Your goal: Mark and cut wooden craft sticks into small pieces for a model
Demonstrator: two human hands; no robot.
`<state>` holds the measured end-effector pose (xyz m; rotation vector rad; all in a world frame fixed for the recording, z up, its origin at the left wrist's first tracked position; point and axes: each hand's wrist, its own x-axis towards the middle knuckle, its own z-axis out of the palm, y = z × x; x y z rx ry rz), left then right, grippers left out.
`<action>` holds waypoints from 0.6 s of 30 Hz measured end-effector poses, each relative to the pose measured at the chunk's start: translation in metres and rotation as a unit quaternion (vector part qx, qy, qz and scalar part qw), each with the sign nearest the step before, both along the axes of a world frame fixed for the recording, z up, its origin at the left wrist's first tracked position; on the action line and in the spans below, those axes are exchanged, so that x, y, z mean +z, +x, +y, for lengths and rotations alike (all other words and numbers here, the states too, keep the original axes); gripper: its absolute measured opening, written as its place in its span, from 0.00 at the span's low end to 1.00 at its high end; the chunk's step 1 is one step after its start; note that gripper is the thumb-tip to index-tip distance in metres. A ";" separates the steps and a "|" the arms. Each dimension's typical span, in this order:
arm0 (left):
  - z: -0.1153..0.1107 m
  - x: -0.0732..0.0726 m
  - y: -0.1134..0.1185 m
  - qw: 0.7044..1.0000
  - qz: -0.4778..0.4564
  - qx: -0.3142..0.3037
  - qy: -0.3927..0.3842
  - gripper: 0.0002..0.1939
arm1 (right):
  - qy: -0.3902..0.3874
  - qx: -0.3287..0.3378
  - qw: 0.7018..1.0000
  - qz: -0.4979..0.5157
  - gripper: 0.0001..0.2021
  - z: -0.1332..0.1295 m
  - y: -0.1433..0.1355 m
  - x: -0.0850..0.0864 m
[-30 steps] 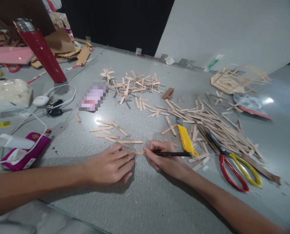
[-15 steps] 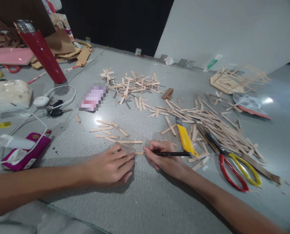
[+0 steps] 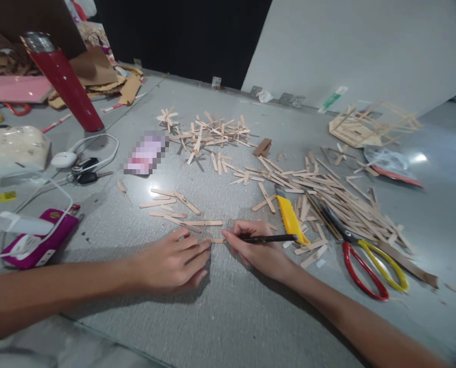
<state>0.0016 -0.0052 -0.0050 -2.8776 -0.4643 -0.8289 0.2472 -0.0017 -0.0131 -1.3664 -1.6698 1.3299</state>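
Observation:
My right hand [image 3: 254,248] is closed around a slim black pen [image 3: 272,238], its rear end pointing right. The pen's tip is hidden behind my fingers, at the right end of a short wooden craft stick [image 3: 217,240] lying flat on the table. My left hand [image 3: 178,259] lies palm down, fingers loosely spread, and its fingertips rest at the left end of that stick. The thumb stays apart, below the stick. Just beyond both hands is another craft stick [image 3: 208,223], beside several loose ones [image 3: 162,203].
A yellow cutter [image 3: 289,212] and red-and-yellow scissors [image 3: 360,255] lie right of my hands, by a heap of craft sticks [image 3: 339,197]. Farther back stands a stick frame [image 3: 356,133]. To the left are a red flask [image 3: 65,84], keys [image 3: 87,177], a purple device [image 3: 40,240] and cables.
The whole view has shifted very slightly. Both hands keep their places on the short craft stick, and the pen stays in my right hand.

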 end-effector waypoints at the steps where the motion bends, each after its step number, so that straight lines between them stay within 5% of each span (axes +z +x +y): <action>1: 0.000 -0.001 0.000 1.000 -0.001 0.001 0.000 0.14 | 0.002 -0.001 1.000 -0.001 0.21 0.000 -0.001 0.001; 18: -0.001 -0.002 0.001 1.000 -0.005 0.001 -0.012 0.13 | 0.057 0.012 0.997 -0.057 0.23 0.000 0.000 0.002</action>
